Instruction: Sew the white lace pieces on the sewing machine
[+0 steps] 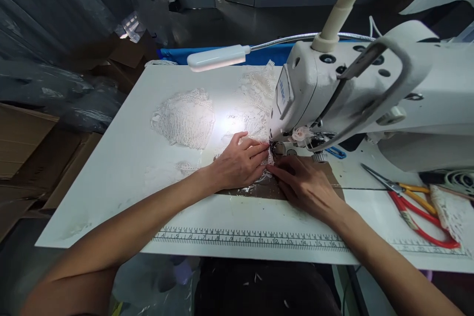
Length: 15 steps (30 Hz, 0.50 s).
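Behind the white table's front edge (237, 250), the left hand (242, 160), fingers parted, flattens white openwork lace (270, 159); the right hand (307, 185) curls, grip unclear. Fingers drifting under the white sewing machine (305, 79) risk injury.

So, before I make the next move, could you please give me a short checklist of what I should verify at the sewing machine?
1. Left hand steadying the lace: ok, it lies flat on it.
2. Right hand at the lace: ok, a fingertip reaches its edge.
3. Fingers safely clear of the needle: cannot tell; the left fingertips are very near the needle area, but the needle itself is not distinct.
4. Light: ok, a bright patch falls on the white table and lace below the lamp.
5. Red-handled scissors out of the way: ok, they lie to the right, apart from both hands.
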Each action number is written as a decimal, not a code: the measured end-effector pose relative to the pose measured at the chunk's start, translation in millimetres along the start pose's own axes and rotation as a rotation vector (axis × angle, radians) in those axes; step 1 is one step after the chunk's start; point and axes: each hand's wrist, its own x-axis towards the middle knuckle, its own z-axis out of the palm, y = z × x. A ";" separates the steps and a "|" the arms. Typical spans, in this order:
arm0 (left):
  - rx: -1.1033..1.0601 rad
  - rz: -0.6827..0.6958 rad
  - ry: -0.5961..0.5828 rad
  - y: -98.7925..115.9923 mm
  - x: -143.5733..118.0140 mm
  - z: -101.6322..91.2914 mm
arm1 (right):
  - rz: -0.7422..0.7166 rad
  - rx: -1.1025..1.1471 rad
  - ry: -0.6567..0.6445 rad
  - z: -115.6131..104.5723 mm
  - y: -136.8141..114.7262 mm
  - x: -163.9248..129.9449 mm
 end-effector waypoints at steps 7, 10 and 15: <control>-0.024 -0.001 -0.011 -3.9 1.1 -4.9 | 0.031 -0.001 -0.007 -0.6 -4.9 2.0; -0.038 0.012 -0.029 -6.6 0.4 -6.0 | 0.054 -0.004 -0.020 0.8 -7.0 3.3; -0.065 0.003 -0.038 -7.8 0.5 -5.2 | 0.057 0.025 -0.019 2.1 -6.3 3.2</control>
